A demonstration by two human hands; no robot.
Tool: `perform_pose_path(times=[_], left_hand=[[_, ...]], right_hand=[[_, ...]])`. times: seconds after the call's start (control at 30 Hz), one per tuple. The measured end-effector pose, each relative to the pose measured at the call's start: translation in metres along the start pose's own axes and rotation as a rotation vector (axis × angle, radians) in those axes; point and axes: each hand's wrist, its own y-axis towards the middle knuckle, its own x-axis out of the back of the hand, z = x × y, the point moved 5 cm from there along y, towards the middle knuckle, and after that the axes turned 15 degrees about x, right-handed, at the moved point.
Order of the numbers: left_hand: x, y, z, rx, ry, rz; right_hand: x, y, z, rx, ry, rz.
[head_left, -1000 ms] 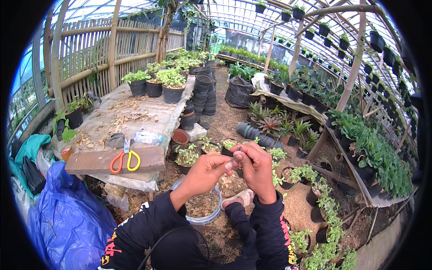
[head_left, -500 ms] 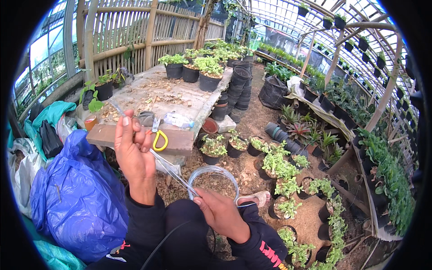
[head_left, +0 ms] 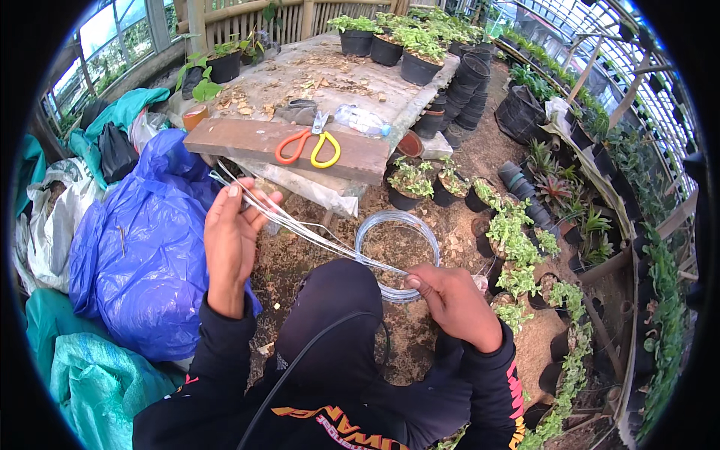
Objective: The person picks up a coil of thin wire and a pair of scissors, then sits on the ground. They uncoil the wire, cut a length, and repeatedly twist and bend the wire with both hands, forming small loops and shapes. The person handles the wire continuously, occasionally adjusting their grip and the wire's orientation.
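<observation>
A bundle of thin, pale metal wires (head_left: 315, 234) stretches between my two hands above my knees. At its left end, my left hand (head_left: 232, 244) is closed loosely round the strands, and their tips fan out past the thumb. My right hand (head_left: 461, 304) pinches the other end between thumb and fingers. Behind the bundle, a coil of wire (head_left: 433, 240) rests low over the ground, partly crossed by the strands. Beyond my hands, scissors (head_left: 320, 124) with one orange and one yellow handle lie across a brown wooden plank (head_left: 247, 141).
The table (head_left: 300, 64) carries dry leaves, a clear plastic bottle (head_left: 361, 118) and potted plants (head_left: 421, 66). Blue plastic sacking (head_left: 142, 262) bulges at my left. Rows of potted plants (head_left: 517, 236) line the ground on my right, with stacked black pots (head_left: 471, 86) beside the table.
My left hand has come down from over the plank, and my right hand has moved right, with the wires stretched between them. The view has tilted down and turned left, showing the scissors fully.
</observation>
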Motion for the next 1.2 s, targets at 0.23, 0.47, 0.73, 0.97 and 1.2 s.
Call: perform_pose_path(times=[0.23, 0.47, 0.73, 0.97, 1.2], left_hand=[[-0.114, -0.084, -0.056, -0.318, 1.123, 0.622], [-0.206, -0.059, 0.041, -0.561, 1.385, 0.819], [-0.237, -0.042, 0.04, -0.448, 1.132, 0.834], [-0.235, -0.036, 0.075, -0.472, 1.172, 0.856], [-0.223, -0.015, 0.061, -0.396, 1.055, 0.748]], right_hand=[[0.064, 0.009, -0.002, -0.037, -0.064, 0.089], [0.078, 0.015, 0.035, 0.047, -0.259, 0.168], [0.143, -0.054, 0.045, -0.11, -1.349, -0.314], [0.152, -0.078, -0.011, -0.29, 0.194, -0.723], [0.214, -0.102, -0.001, -0.24, 0.048, -0.565]])
